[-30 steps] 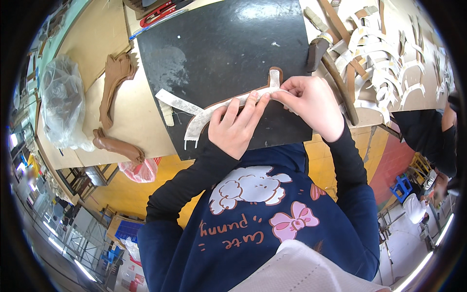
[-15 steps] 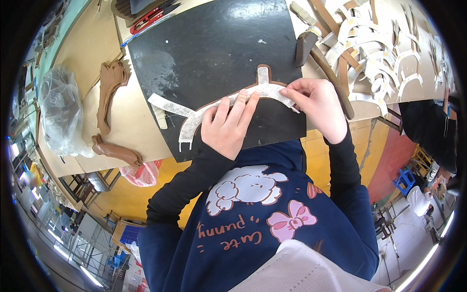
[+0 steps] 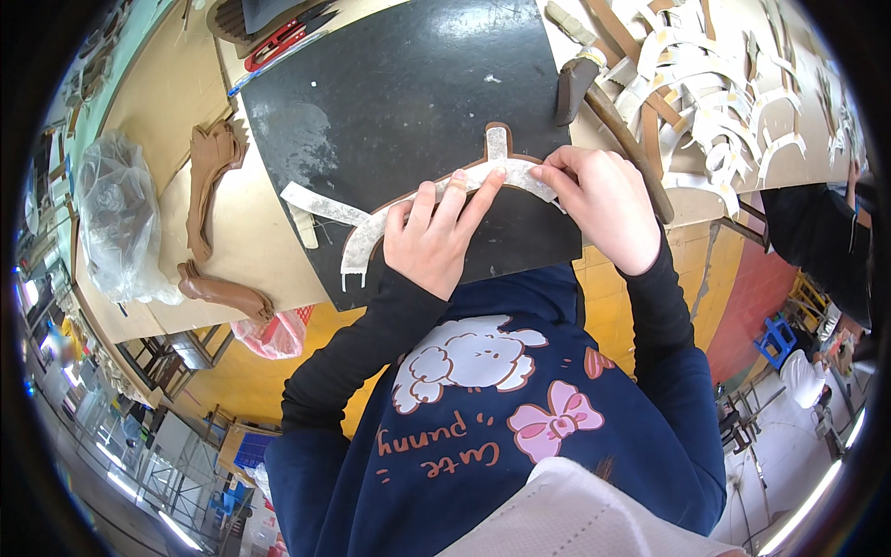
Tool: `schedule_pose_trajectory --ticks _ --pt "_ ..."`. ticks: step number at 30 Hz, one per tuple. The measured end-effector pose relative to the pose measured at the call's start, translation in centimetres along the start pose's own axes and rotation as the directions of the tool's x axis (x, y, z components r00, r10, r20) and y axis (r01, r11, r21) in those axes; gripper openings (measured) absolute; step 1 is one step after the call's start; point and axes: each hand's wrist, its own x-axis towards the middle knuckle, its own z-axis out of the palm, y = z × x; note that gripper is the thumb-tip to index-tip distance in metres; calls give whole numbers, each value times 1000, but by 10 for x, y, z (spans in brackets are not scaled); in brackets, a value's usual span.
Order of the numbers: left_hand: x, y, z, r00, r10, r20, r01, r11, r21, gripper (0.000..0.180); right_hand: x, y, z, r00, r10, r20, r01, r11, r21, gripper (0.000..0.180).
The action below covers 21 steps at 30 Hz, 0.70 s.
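A curved white strip (image 3: 369, 232) with a brown backing lies on a black work mat (image 3: 408, 93). My left hand (image 3: 438, 239) lies flat on the strip's middle, fingers stretched along it. My right hand (image 3: 603, 204) presses the strip's right end with its fingertips. A short tab (image 3: 497, 142) of the same piece sticks up behind the fingers. A second straight white strip (image 3: 314, 203) lies just left of the curved one.
A pile of white and brown curved pieces (image 3: 715, 84) covers the table at the right, with a dark tool (image 3: 575, 84) near it. Brown leather pieces (image 3: 212, 186) and a clear plastic bag (image 3: 116, 223) lie on the left. Red-handled scissors (image 3: 278, 42) rest at the back.
Both hands have slid along the curved strip toward the left and nearer the mat's front edge. The strip's tab now shows fully above the fingers.
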Motion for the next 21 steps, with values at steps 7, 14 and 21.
schedule_pose_trajectory --ticks 7,14,21 --pt "0 1 1 1000 -14 -5 14 1000 -27 64 -5 -11 9 996 15 -88 -37 967 -253 23" --pt "7 2 -2 996 -62 -61 52 987 -152 56 -1 -4 7 983 -42 -181 2 976 -216 15" --pt "26 6 6 966 -248 -65 173 817 -550 40 -8 8 21 813 -508 -283 429 853 -299 39"
